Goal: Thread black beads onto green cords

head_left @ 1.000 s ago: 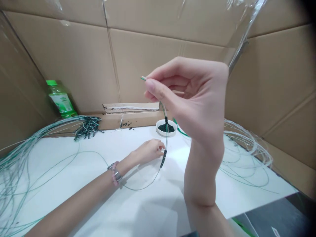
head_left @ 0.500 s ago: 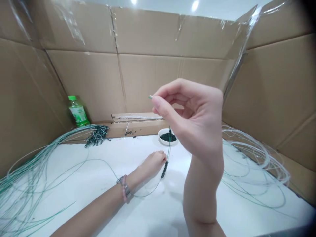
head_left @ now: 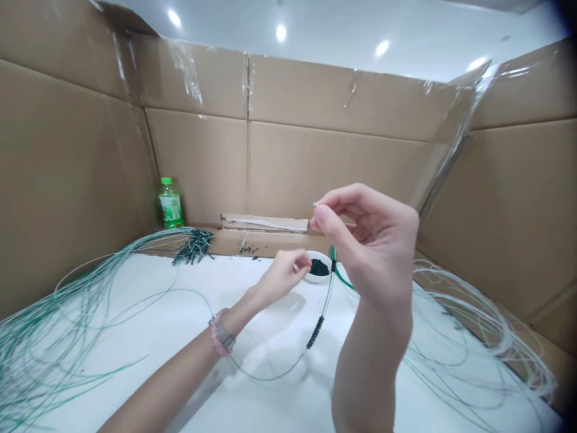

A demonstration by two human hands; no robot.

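My right hand (head_left: 369,246) is raised in the middle, thumb and forefinger pinched on the upper tip of a thin green-white wire (head_left: 325,300). The wire hangs down in a loop to the white table (head_left: 171,337), and a short row of dark beads (head_left: 315,332) sits on it below the hand. My left hand (head_left: 283,273), with a bracelet on the wrist, is lifted beside a small white bowl of dark beads (head_left: 318,267), its fingers pinched together; what they hold is too small to make out.
Cardboard walls (head_left: 288,168) surround the table on three sides. A green bottle (head_left: 170,203) stands at the back left near a bundle of dark-tipped pieces (head_left: 193,246). Loose green wires (head_left: 54,325) pile up at the left, pale coils (head_left: 478,325) at the right.
My left hand has let go of the beaded part of the wire and risen towards the bowl. The bead row now hangs free lower on the wire. The view has tilted upward.
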